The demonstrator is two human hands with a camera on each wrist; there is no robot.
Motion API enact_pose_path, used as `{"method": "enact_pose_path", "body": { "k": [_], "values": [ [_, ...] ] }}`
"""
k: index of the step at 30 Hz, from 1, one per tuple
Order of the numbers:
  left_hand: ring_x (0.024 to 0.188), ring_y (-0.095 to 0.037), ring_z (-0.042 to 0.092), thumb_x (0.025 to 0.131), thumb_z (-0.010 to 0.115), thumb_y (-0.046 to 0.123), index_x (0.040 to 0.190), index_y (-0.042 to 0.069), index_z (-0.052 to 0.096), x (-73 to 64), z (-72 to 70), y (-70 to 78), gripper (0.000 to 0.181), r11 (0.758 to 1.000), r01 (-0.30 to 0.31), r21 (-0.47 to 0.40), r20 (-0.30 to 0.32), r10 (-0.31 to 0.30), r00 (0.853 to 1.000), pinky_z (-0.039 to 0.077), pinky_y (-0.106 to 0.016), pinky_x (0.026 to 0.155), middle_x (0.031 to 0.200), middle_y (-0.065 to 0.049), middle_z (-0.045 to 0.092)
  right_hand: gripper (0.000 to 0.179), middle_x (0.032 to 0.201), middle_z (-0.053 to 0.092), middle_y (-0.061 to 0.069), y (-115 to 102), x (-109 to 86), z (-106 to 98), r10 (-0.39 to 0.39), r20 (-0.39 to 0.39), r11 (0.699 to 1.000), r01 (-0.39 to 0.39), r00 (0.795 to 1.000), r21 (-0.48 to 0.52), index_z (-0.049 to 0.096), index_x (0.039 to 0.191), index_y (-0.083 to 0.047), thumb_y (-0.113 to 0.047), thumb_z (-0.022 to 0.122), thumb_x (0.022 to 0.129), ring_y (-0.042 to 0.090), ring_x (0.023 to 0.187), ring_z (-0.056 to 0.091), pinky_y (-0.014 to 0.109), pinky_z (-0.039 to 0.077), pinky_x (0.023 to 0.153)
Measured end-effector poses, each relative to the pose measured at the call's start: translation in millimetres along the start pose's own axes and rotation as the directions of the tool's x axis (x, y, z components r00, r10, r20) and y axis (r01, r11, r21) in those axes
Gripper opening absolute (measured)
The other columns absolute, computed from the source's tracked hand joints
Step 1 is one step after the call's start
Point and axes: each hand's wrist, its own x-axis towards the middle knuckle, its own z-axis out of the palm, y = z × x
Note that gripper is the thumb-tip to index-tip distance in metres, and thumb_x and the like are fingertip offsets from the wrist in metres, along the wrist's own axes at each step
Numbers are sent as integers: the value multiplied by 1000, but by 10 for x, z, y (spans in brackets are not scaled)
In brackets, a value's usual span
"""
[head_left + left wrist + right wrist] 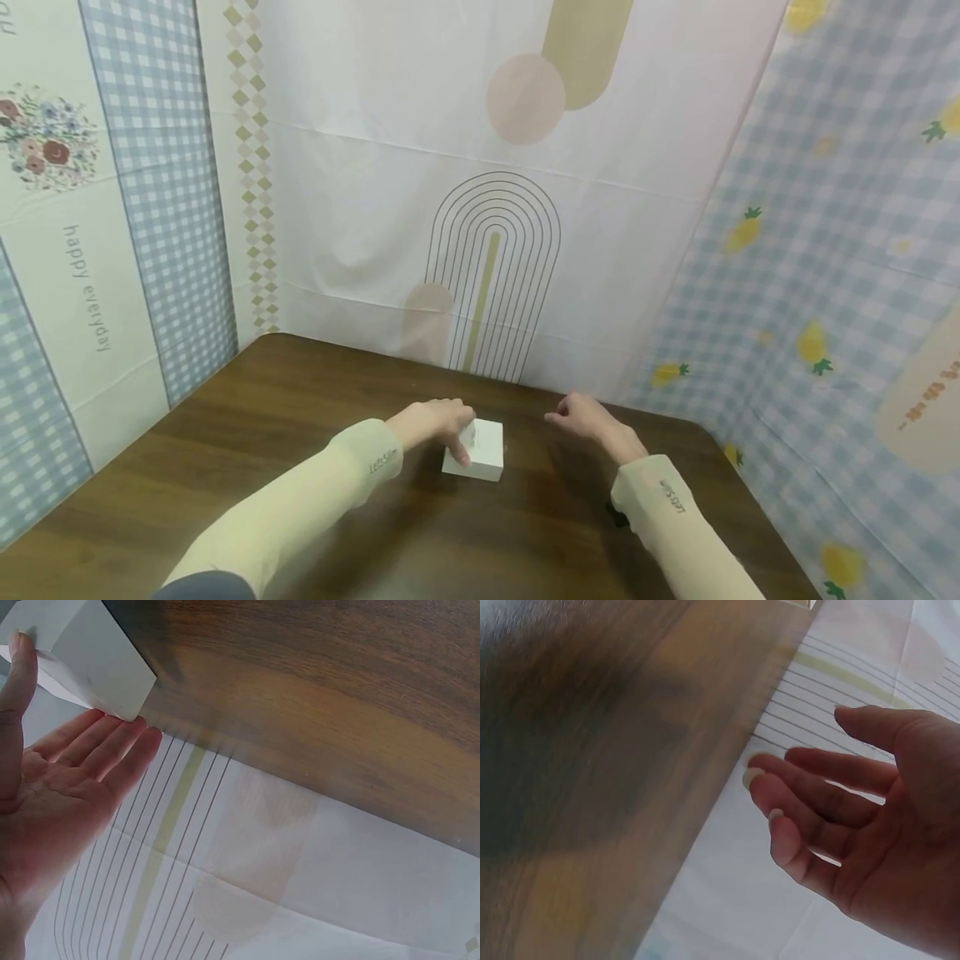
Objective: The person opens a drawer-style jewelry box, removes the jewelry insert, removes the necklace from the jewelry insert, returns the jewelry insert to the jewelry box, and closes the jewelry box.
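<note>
A small white box (487, 450) sits on the brown wooden table, with faint marking on its top. My left hand (437, 419) holds it from the left side, the thumb across the near part and the fingers toward the far side. In the left wrist view, the thumb and the fingertips of the left hand (71, 769) meet opposite sides of the white box (112, 664). To the right of the box, my right hand (588, 419) hovers apart from it, fingers loosely curled. Nothing lies in the right hand (855, 802) in its wrist view.
The brown table (330, 375) has rounded far corners. A white printed cloth (360, 233) hangs right behind its far edge. Checked cloths hang on the left (165, 167) and right (780, 292). A small dark object (617, 515) shows under the right cuff.
</note>
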Motion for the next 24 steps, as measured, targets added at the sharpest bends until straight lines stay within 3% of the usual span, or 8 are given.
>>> {"method": "enact_pose_path", "body": {
  "k": [2,6,11,19,24],
  "values": [
    [78,-13,56,67,86,41,116,11,62,-14,3,6,62,1000,3,0,1,-3,1000,49,-29,72,90,1,60,32,49,45,-4,-15,-5,32,-4,27,999,2,1000,43,66,70,-1,-20,57,95,6,43,38,20,33,46],
    [78,-13,55,66,86,41,114,12,62,-38,5,19,61,1000,4,6,6,-4,1000,49,-29,72,89,2,60,19,56,62,7,-51,-17,88,-33,55,995,28,998,94,71,85,3,-8,56,91,8,45,51,22,45,46],
    [76,-13,55,65,87,40,111,11,63,-70,-1,24,60,1000,-1,9,4,1,1000,48,-28,69,86,2,60,23,65,69,16,-111,-25,147,-11,86,991,-1,996,137,69,101,9,-2,54,87,11,47,58,24,50,48],
    [77,-12,53,66,87,40,113,11,62,-119,10,0,60,1000,-13,21,1,13,1000,47,-28,69,87,2,59,22,61,67,9,-212,-27,235,-9,145,984,-17,989,177,70,99,5,-1,54,87,9,45,50,19,44,47],
    [76,-12,53,66,87,41,112,11,63,-143,23,-18,60,1000,-12,24,2,12,1000,46,-28,68,86,3,59,21,63,67,9,-290,-38,309,-29,173,986,0,984,165,71,98,4,-2,53,86,11,48,53,22,47,49]
  ]
}}
